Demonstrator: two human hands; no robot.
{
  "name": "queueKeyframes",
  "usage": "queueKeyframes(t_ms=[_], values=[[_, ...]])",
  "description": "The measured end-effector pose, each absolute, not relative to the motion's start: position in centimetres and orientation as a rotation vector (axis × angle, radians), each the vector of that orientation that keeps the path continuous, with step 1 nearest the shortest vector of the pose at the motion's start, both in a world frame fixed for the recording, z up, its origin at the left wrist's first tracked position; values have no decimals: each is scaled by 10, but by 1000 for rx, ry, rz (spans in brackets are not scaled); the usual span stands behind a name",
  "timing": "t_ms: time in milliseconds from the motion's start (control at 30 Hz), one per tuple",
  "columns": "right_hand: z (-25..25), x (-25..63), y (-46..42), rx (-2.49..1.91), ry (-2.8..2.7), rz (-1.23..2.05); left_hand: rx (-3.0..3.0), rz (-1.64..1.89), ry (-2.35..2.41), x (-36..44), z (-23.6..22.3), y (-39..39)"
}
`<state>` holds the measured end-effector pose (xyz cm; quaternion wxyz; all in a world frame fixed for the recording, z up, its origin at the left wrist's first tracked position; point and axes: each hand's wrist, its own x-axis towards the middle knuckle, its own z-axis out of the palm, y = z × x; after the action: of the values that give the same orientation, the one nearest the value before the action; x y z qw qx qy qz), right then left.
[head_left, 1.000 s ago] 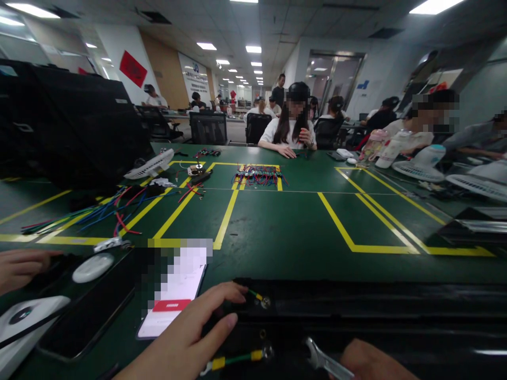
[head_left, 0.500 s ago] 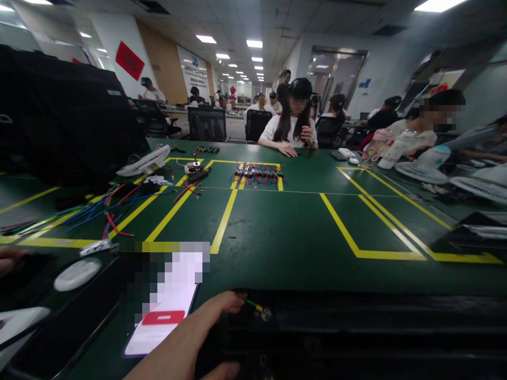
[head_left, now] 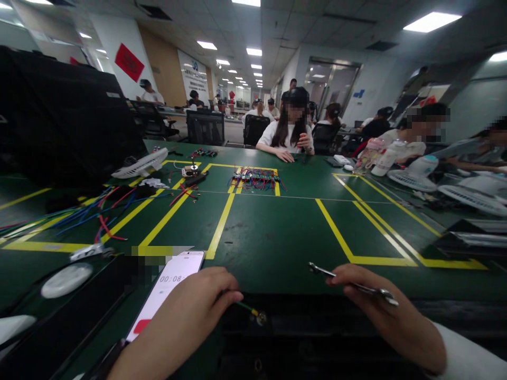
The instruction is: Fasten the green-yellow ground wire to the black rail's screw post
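Note:
My left hand (head_left: pixel 214 303) is closed in a pinch on a thin green wire (head_left: pixel 246 306) with a yellow section. The wire's end meets a metal bolt fitting (head_left: pixel 261 318) on a long black housing (head_left: pixel 301 327) at the table's near side. My right hand (head_left: pixel 380 306) grips a silver wrench (head_left: pixel 366 288) above the housing, to the right of the bolt. The wrench's small head points left and is apart from the bolt. The fingertips on the wire are partly hidden.
A phone (head_left: pixel 158 295) showing a timer lies beside my left forearm. Loose wires (head_left: pixel 103 211) and a white fan (head_left: pixel 140 163) are at left. A wired bundle of boards (head_left: pixel 257 178) lies farther back, before a seated person (head_left: pixel 287 129). Bottles (head_left: pixel 384 158) stand at right.
My right hand has come into view with the wrench. My left thumb has closed toward the fingers at the wire. A hand at the far left edge has left the view.

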<state>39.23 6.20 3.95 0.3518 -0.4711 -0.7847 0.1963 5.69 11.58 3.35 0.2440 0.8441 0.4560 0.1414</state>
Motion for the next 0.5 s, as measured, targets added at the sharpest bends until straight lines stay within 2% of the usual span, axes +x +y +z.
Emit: queueKeyframes(t_ms=[200,500], values=[[17,380,80,-1205,-2077,558,2325,575,1308,60,25,103],[21,380,91,-1178,-2308,516,2430,813,1067,51,8,68]])
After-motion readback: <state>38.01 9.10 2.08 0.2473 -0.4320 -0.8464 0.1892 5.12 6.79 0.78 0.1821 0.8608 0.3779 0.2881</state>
